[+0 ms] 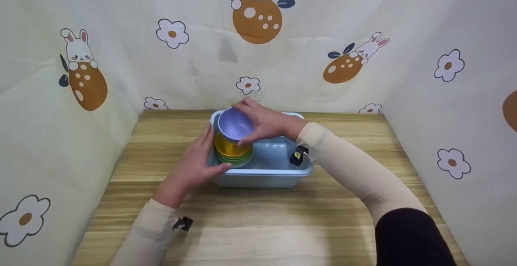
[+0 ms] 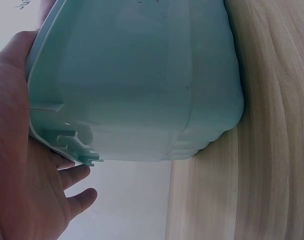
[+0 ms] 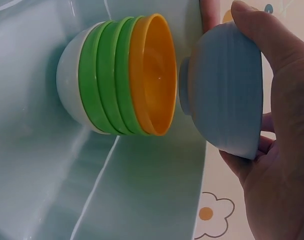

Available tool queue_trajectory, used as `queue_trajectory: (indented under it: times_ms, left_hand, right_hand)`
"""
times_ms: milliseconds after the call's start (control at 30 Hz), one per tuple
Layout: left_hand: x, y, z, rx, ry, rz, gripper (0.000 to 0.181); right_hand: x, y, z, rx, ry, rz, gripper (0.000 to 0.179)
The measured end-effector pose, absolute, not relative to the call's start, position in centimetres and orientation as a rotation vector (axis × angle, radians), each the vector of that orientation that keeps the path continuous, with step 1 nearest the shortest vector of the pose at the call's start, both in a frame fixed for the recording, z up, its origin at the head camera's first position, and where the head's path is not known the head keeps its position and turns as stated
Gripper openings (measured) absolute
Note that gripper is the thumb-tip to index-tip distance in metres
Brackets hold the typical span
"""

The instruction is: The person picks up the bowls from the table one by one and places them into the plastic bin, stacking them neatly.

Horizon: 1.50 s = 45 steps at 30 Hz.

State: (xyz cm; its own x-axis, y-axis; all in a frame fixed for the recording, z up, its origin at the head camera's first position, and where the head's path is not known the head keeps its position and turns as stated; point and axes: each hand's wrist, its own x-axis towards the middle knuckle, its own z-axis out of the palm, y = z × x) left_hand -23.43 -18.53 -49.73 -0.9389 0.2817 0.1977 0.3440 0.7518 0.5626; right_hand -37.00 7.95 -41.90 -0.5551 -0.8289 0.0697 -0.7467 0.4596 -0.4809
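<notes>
In the head view my right hand (image 1: 268, 122) grips a blue-purple bowl (image 1: 234, 124) by its rim, thumb on the near side and fingers on the far side. The bowl is directly above a stack of nested bowls: an orange bowl (image 3: 154, 75) on top, several green bowls (image 3: 106, 75) below, and a whitish bowl (image 3: 69, 80) at the bottom. That stack stands at the left end of a light blue plastic basin (image 1: 274, 172). My left hand (image 1: 198, 159) rests along the basin's left rim, fingers and thumb spread; the left wrist view shows its fingers under the rim.
The basin sits on a wooden table (image 1: 262, 225) close to the back wall. Patterned cloth (image 1: 194, 68) encloses the table at the back and both sides. A small black device (image 1: 183, 223) is strapped at the left wrist, another (image 1: 299, 155) at the right.
</notes>
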Motion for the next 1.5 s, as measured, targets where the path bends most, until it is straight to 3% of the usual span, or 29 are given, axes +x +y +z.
queue_trajectory:
  times_ms: [1500]
  left_hand:
    - [-23.6,-18.6,-50.1,-0.503,-2.840,-0.972,0.122]
  right_hand:
    - [-37.1,5.9,-45.8,-1.326,2.456,-0.530,0.118]
